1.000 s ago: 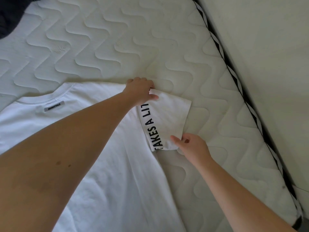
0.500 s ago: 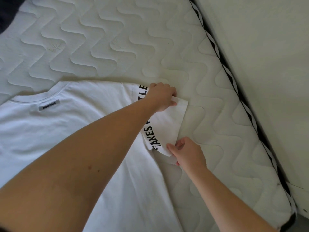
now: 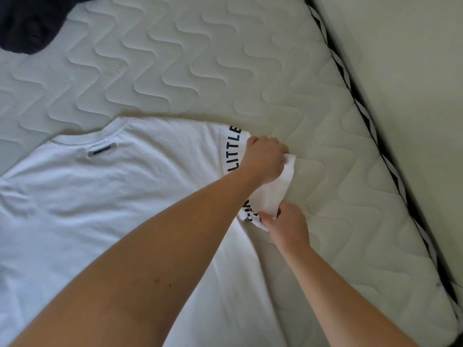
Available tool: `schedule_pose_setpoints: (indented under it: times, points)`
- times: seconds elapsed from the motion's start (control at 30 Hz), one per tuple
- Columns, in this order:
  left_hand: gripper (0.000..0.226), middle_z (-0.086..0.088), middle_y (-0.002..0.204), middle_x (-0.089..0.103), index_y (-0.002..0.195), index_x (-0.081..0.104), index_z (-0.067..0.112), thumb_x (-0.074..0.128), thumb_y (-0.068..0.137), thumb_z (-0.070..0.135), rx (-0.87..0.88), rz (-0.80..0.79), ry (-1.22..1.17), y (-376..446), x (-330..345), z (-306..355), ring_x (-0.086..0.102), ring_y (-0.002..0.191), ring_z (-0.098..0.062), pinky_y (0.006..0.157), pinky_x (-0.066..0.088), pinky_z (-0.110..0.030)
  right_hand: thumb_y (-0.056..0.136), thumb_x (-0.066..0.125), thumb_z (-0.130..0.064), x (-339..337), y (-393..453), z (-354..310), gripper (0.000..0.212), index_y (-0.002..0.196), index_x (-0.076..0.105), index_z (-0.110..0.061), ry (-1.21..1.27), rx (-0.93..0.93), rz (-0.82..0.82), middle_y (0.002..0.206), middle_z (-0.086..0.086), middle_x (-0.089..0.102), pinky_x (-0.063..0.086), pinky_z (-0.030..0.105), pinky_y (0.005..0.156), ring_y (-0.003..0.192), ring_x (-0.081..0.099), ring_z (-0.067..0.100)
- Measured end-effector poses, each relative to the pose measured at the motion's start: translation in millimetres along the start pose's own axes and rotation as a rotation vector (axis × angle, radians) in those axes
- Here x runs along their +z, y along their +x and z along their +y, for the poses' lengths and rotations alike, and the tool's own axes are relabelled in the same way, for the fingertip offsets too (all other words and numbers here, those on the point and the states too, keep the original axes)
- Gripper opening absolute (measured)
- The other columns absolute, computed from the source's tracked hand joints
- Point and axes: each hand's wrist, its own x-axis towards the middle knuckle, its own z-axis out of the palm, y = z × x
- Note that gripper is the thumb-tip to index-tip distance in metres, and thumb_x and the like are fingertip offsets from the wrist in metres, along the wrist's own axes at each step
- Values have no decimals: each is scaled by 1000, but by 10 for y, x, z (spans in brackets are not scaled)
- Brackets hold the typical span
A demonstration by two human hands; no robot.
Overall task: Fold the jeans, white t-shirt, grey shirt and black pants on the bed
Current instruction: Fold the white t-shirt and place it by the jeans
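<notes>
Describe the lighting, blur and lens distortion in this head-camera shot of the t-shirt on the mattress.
Head view: soft, even light, no glare; faint shadows under the left hand and right hand on the white t-shirt sleeve; wide-angle lens bows the mattress edge; the forearms loom oversized; the sleeve lettering stays sharp.

I read "LITTLE" in black capitals along the sleeve seam of the white t-shirt [image 3: 125, 209]. Its grey neck label [image 3: 102, 149] carries small print, seemingly "ESSENTIALS", though I can't be sure.
</notes>
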Motion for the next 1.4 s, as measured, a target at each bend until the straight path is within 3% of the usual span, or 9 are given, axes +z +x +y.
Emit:
schedule_pose_setpoints:
  times: [0.17,0.3,0.4,0.5,0.63,0.8,1.1,1.27,1.4]
  points:
    - [24,6,118,61,105,72,29,59,89,17,19,187,-148,-57,-118,-105,50,119,-18,110,19,-34,89,63,-35,8,-7,13,24,89,57,-11,93,-18,134,85,5,67,51,37,66,77,65,26]
    - [44,2,145,46,139,51,28,54,96,18,-4,172,-169,-127,-225,-222,34,139,-18,118,9,-37,89,64,-37,-43,1,95,29,71,61,-14,146,114,-63,61,3,68,57,39,60,44,60,14]
    - [43,-3,142,50,140,50,22,52,98,16,-63,212,-131,-201,-292,-497,41,135,-23,115,21,-36,93,53,-54,-111,-18,112,52,56,54,-17,-177,87,-158,54,2,60,44,32,54,53,56,21]
    - [40,-7,138,53,139,52,17,50,99,15,-173,280,-83,-286,-378,-898,45,131,-27,112,28,-38,92,49,-59,-201,-1,27,51,63,51,-18,-247,23,70,58,-5,52,30,29,50,60,54,20]
    - [40,-10,137,54,138,52,13,52,98,14,-261,333,13,-332,-507,-1394,47,128,-31,109,30,-40,95,57,-40,-273,238,-284,21,97,60,-19,-97,-255,243,86,-2,60,41,33,71,90,60,26]
    - [34,-6,127,60,132,56,18,54,99,26,-303,295,86,-258,-608,-1708,50,123,-29,108,29,-38,97,54,-33,-343,804,-598,49,143,43,-19,-330,-360,277,142,7,47,30,42,105,131,38,31]
    - [11,0,99,63,100,69,24,59,97,27,-344,264,121,-35,-763,-1870,55,105,-25,94,30,-35,96,60,-35,-608,1114,-560,25,107,67,-14,-406,-259,231,107,13,66,44,41,86,103,58,36]
    - [15,-1,103,61,105,67,24,53,99,25,-319,297,131,21,-729,-1838,53,106,-27,96,32,-40,94,62,-35,-682,1066,-418,24,100,66,-13,-313,-266,218,96,7,67,48,40,79,93,62,30]
    - [26,2,114,57,113,62,29,52,97,47,-246,119,86,102,-711,-1657,47,115,-24,101,29,-40,87,63,-56,-699,1059,-386,43,106,64,-17,-358,-204,169,103,4,64,47,41,87,102,58,30]
